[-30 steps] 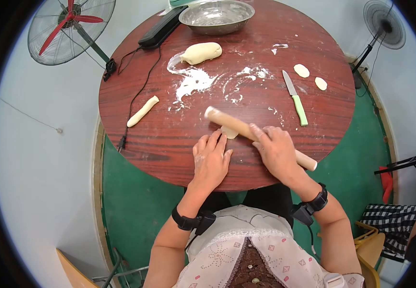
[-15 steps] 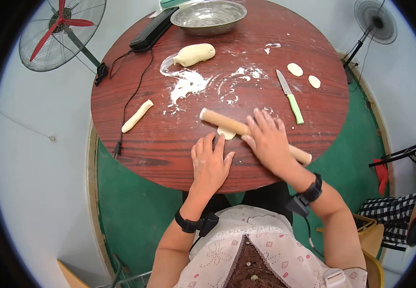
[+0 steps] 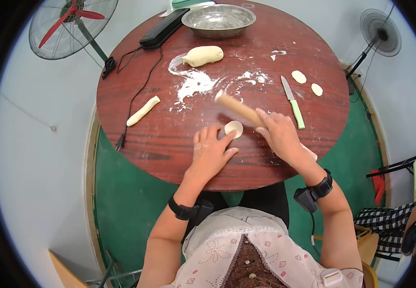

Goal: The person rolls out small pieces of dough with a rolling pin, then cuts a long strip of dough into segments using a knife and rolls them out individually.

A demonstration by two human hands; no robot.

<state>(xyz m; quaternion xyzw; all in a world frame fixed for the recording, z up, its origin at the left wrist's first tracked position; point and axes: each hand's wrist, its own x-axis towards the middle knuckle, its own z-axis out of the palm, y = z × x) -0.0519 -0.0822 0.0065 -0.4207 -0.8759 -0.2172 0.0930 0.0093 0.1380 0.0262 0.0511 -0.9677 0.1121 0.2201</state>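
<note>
A small round dough piece (image 3: pixel 234 129) lies near the front of the round table, with the fingertips of my left hand (image 3: pixel 211 151) at its left edge; those fingers are apart. My right hand (image 3: pixel 282 137) is wrapped round a wooden rolling pin (image 3: pixel 239 108), whose blurred far end is raised up and to the right of the dough piece. Beyond my hands, white flour (image 3: pixel 196 84) is spread on the wood. A knife with a green handle (image 3: pixel 296 114) lies right of the pin, close to two flat dough pieces (image 3: pixel 299 77) (image 3: pixel 317 90).
On the red-brown table (image 3: pixel 169 158) are a dough roll (image 3: pixel 143 111) at left, a dough lump (image 3: pixel 203 56), a metal bowl (image 3: pixel 219 21) and a black power strip (image 3: pixel 164 29) with its cable. Fans stand at both sides. Part of another person shows at the right edge.
The rolling pin has come off the dough piece, moving up and right with my right hand. My left fingers have shifted on the dough's edge, and the whole view has shifted slightly.
</note>
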